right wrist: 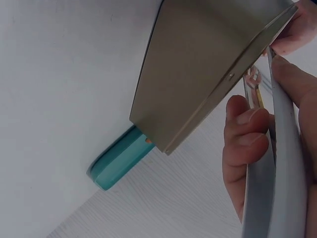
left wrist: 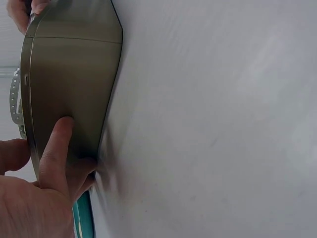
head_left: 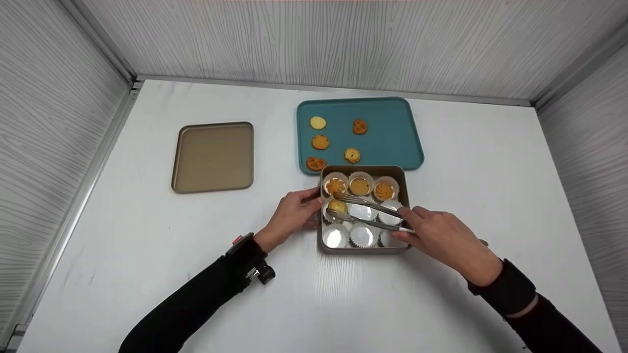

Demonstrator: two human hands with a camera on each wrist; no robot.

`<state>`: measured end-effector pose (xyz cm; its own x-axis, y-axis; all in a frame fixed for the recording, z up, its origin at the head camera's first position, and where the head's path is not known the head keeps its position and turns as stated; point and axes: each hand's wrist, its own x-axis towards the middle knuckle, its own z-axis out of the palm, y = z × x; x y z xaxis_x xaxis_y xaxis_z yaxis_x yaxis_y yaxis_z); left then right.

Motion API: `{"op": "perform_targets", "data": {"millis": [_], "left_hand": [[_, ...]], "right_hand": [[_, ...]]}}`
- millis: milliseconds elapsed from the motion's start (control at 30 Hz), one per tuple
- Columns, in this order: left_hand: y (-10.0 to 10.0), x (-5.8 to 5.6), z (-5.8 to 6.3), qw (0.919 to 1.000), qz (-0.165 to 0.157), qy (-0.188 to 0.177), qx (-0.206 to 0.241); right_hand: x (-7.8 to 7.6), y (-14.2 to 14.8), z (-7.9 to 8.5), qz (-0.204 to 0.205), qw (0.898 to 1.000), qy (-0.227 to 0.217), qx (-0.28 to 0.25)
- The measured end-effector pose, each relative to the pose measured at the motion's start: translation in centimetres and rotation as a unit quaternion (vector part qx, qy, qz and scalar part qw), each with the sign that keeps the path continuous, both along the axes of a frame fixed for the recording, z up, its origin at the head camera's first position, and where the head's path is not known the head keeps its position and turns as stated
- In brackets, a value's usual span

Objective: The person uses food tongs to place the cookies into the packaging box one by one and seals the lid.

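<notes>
A square metal cookie tin [head_left: 363,251] holds white paper cups in rows. The far row's cups carry cookies. My left hand [head_left: 290,214] lies against the tin's left side; in the left wrist view its index finger [left wrist: 56,153] stretches along the outer wall, the thumb at the rim. With my right hand [head_left: 441,240] I grip metal tongs [right wrist: 287,188] between thumb and fingers. Their fork-like ends reach across the tin to its left column, one on each side of a yellow cookie [head_left: 337,207] over the middle-row cup. Whether the tips squeeze it, I cannot tell.
Behind the tin lies a teal tray [head_left: 392,132] with several cookies, among them a pretzel-shaped cookie [head_left: 316,163] close to the tin's far left corner. A flat brown square tray or lid [head_left: 213,157] sits to the left. Pale wood-grain panels [head_left: 333,44] enclose the white table.
</notes>
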<state>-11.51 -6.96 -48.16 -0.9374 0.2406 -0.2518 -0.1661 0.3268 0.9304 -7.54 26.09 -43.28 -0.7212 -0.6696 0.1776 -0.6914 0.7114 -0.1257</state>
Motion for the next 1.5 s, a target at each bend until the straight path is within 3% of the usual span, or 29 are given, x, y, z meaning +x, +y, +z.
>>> {"op": "perform_targets", "data": {"millis": [633, 833, 1067, 1267, 1500], "left_hand": [[0.1, 0.1, -0.1, 0.9995, -0.003, -0.009, 0.029], [0.2, 0.1, -0.1, 0.9999, -0.007, 0.005, 0.014], [0.4, 0.0, 0.0, 0.9995, -0.011, 0.022, -0.017], [0.5, 0.0, -0.1, 0.9997, -0.012, 0.021, -0.007], [0.3, 0.2, -0.1, 0.9997, -0.008, 0.024, -0.005]], "right_hand": [[-0.4, -0.8, 0.3, -0.005, 0.999, -0.009, 0.046], [-0.4, -0.3, 0.2, -0.007, 0.999, -0.01, 0.03], [-0.6, 1.1, 0.6, -0.038, 0.999, -0.019, -0.029], [-2.0, 2.4, 0.8, -0.08, 0.994, 0.001, -0.08], [-5.3, 3.3, 0.8, -0.132, 0.984, 0.057, -0.104]]}}
